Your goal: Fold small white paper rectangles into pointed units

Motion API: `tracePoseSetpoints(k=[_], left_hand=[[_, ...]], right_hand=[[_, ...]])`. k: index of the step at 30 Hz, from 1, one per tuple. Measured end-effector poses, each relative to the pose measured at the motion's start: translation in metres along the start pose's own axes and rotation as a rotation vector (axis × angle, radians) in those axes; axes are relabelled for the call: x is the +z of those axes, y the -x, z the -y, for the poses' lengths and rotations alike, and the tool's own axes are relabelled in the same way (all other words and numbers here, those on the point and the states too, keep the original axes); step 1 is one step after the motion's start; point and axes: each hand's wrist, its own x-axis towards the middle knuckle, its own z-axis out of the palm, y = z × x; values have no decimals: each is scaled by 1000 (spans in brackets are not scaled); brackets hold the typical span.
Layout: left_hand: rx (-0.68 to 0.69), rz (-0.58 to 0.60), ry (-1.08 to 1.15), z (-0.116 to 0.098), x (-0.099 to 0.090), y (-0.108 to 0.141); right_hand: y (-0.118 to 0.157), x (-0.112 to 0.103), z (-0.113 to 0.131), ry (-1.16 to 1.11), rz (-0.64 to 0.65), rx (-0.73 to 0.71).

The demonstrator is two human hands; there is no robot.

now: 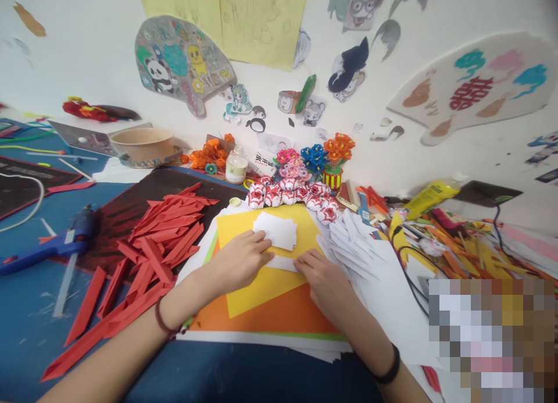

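Above yellow paper (244, 292), your left hand (244, 259) and right hand (326, 281) pinch opposite ends of a folded white strip (283, 264), just below stacked white slips (279, 231).

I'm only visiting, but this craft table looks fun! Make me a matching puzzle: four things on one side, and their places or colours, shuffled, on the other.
Things:
1. Glue gun
2. Bottle with a yellow body
3. Stack of small white papers
4. Red folded strips

Places or colours:
A. Resting on the yellow sheet
B. In a loose heap, left of the yellow sheet
C. Mostly blue, the furthest left of the four
D. Well to the right of the yellow sheet

Right pairs: 1-C, 2-D, 3-A, 4-B
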Motion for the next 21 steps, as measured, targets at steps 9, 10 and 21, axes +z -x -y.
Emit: tracePoseSetpoints(k=[9, 10, 21], left_hand=[[-84, -17, -26, 0, 2, 2], [-95, -20, -22, -1, 3, 2], [-309, 21, 90, -13, 2, 2]], right_hand=[[1, -1, 12, 85, 74, 109], [1, -1, 12, 85, 77, 116], [2, 3, 10, -79, 0, 189]])
